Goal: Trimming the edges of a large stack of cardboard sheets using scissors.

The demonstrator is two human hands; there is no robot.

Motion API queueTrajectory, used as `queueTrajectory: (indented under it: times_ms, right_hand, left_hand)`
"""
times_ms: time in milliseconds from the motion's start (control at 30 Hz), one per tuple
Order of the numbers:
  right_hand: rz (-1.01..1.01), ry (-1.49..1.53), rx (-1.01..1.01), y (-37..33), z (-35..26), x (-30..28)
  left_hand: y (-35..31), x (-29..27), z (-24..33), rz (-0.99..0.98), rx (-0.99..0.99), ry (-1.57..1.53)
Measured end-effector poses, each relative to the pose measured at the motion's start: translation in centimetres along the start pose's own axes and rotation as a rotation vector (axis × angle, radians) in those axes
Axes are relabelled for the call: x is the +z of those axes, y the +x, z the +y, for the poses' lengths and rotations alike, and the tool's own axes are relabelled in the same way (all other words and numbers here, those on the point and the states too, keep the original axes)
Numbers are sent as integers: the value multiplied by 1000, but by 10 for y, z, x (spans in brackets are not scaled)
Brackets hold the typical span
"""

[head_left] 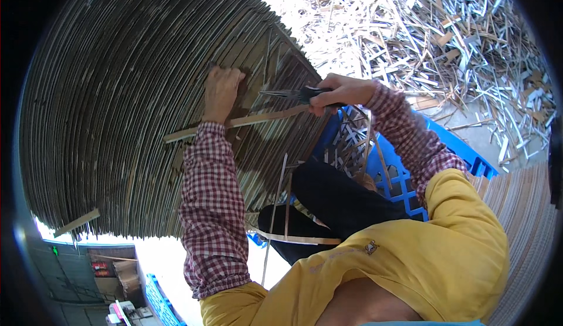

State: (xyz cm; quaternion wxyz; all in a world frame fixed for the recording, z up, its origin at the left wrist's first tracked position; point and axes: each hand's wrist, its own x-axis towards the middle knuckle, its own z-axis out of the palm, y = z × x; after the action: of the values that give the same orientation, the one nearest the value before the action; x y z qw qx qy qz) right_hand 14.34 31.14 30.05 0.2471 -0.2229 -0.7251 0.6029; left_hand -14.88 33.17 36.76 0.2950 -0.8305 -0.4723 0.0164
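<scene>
We note a tall stack of thin boards (117, 103), edges facing us, layered in tight dark-brown bands that curve with the lens. The left hand (221, 93) lies against the face of this stack, fingers curled into the layers, apparently to brace the sheets and keep them from shifting while the other hand works. The right hand (340, 91) is closed around the dark handles of a pair of pliers (293, 94), whose slim metal nose points left toward the stack, near the left hand; we cannot tell whether the nose grips anything. A long pale wood strip (246, 121) runs slantwise below both hands, one end near the right hand and the other projecting past the left wrist; whether it is held or merely lodged in the stack we cannot tell.

Both forearms wear red-and-white checked sleeves with gathered cuffs, over a yellow garment. Behind the right arm sits a blue plastic crate (446, 144) of open lattice, holding loose slats. Beyond it a large heap of offcuts (446, 38), pale, splintered and thin, covers the ground. A second strip (77, 222) juts from the stack's lower left edge.
</scene>
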Motion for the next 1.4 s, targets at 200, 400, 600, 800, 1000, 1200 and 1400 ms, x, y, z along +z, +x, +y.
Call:
queueTrajectory:
  times_ms: [200,400,600,800,1000,1200,1400]
  right_hand:
    - [227,-298,-85,55,12,-72]
    - [375,-204,61,137,-16,-93]
    - [331,-293,126,145,-23,-97]
    - [369,-319,137,141,-28,-94]
    - [292,-385,188,138,-33,-95]
    - [317,-333,175,140,-39,-97]
    - [355,-447,111,154,-45,-81]
  left_hand:
    - [-52,3,35,278,-143,-195]
    - [-100,-15,20,287,-266,-57]
    - [-137,-14,12,162,-213,-16]
    - [-142,-16,11,2,-165,65]
    - [-148,-11,9,5,-152,71]
    - [-143,-13,12,34,-143,25]
    - [-133,-14,12,77,-152,18]
